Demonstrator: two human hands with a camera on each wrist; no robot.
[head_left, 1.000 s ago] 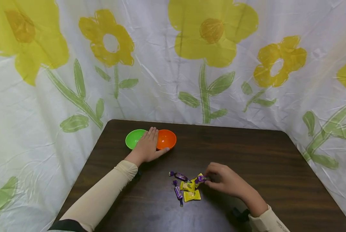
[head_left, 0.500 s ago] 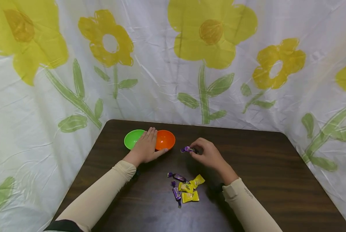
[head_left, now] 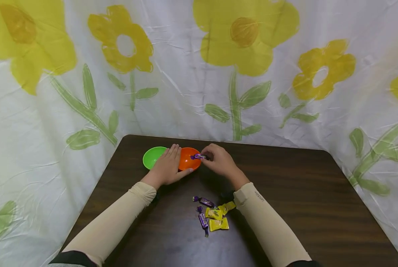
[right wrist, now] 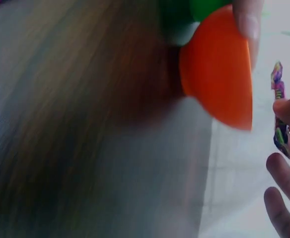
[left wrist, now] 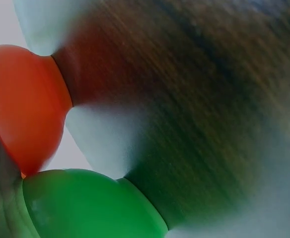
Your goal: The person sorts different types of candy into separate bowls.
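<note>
In the head view my left hand lies with straight fingers across the adjoining rims of a green bowl and an orange bowl. My right hand pinches a purple-wrapped candy by one end, over the right side of the orange bowl. From the right wrist, that candy shows between thumb and fingers, apart from the bowl's rim. The left wrist view has the undersides of both bowls, with only a bit of the hand at the left edge.
Nearer on the dark wooden table lies a small pile: two purple candies and three yellow-wrapped candies. A white cloth with yellow flowers hangs behind the table's far edge.
My right hand has lifted a purple candy from the pile and carried it forward and left to the orange bowl. My left hand has stayed on the bowls.
</note>
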